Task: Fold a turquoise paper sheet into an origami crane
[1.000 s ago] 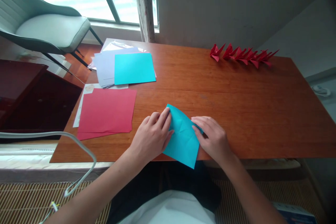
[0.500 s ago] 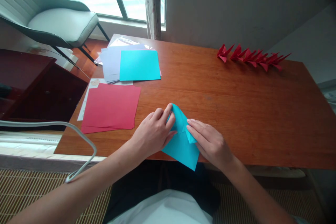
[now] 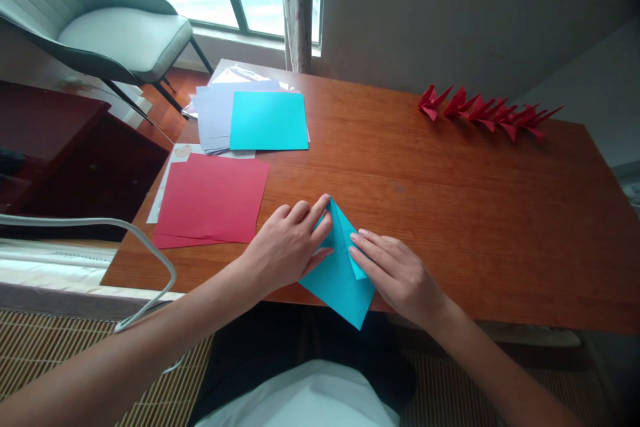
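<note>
A cyan sheet (image 3: 336,285) with folds in it lies at the table's front edge, one corner pointing away from me and another hanging over the edge. My left hand (image 3: 295,240) rests on its left side, fingertips at the far corner and thumb lower down on the paper. My right hand (image 3: 393,270) presses a narrow folded flap on the sheet's right side, its fingers close together. The palms hide parts of the left and right edges.
Red sheets (image 3: 213,200) lie left of my hands, with a flat cyan sheet (image 3: 270,121) and pale papers (image 3: 213,113) behind them. Several red folded paper figures (image 3: 483,110) stand in a row at the far right. A white cable (image 3: 163,260) curves at the left.
The right-hand flap is pressed flatter, and my right hand has shifted slightly left. The sheet's near corner has swung a little left. The camera view has shifted slightly.
</note>
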`<state>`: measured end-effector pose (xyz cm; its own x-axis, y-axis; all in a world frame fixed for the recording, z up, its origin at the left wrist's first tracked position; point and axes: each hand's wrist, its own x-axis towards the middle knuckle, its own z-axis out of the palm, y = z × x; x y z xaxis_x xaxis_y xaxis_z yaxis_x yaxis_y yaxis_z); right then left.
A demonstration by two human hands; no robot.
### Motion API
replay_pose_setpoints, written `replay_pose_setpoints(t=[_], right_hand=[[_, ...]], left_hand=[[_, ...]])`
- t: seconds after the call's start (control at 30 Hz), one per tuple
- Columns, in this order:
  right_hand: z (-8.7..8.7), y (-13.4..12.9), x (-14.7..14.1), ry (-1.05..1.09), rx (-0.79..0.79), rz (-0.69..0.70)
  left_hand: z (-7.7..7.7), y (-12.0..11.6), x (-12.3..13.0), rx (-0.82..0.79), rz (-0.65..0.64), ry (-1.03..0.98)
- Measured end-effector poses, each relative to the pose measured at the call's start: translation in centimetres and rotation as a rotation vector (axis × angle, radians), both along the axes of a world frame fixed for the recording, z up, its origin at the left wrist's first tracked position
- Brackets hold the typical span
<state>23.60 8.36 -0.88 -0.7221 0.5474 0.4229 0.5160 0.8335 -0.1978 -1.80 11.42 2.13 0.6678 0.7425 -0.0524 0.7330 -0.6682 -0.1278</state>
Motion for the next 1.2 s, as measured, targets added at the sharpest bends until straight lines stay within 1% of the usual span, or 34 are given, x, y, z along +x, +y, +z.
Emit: replay_pose_setpoints(t=[0.4,0.53,0.83,1.2], right_hand=[[0.5,-0.05,-0.75,-0.027,-0.012,0.04],[0.39,0.04,-0.75,-0.044,-0.008,0.063],[-0.02,0.16,-0.57,-0.019,-0.07,0.065],[-0.07,0.19,-0.51,0.0,-0.093,0.063]], left_hand=[[-0.15,-0.18,-0.04,0.012,0.01,-0.02],[-0.15,-0.19,-0.01,0.014,0.011,-0.022],[-0.25,-0.16,-0.07,0.006,0.018,-0.023],[-0.14,-0.15,0.0,0.001,0.026,-0.041]])
